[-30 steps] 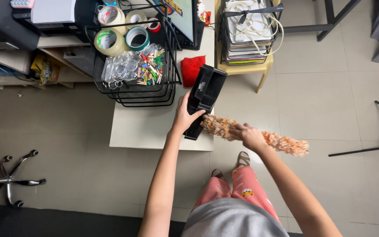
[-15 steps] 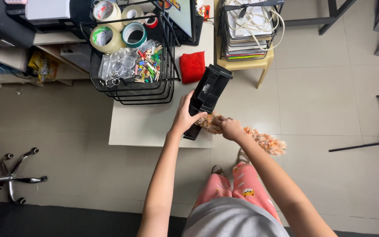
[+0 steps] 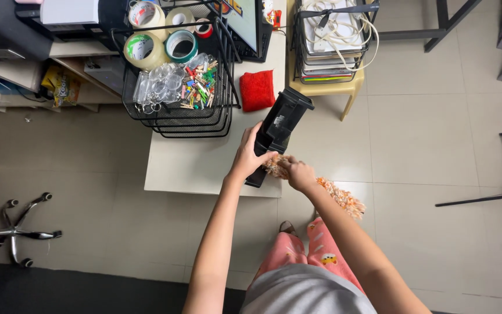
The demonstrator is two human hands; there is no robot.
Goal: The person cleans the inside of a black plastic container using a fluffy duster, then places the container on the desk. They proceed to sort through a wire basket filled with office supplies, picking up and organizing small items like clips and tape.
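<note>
The left hand [image 3: 247, 156] was wrapped around the side of a tall black plastic box-shaped device [image 3: 278, 127], which leaned tilted at the front right corner of the pale beige counter [image 3: 187, 168]. The right hand [image 3: 298, 173] was clenched around a fluffy orange-and-cream duster [image 3: 339, 197], pressing its near end against the lower part of the black device while the rest of the duster trailed out past the counter edge over the tiled floor [image 3: 431, 134]. Just behind the device lay a red square cushion-like pad [image 3: 257, 89]. To the left of the pad stood a black wire basket [image 3: 178, 110] holding coloured clothes pegs and clear plastic pieces, with several rolls of tape [image 3: 161, 43] behind it. A yellow stool [image 3: 327, 88] carrying a wire tray of papers and white cords stood to the right of the counter. Pink patterned trousers [image 3: 315, 256] showed below the arms.
</note>
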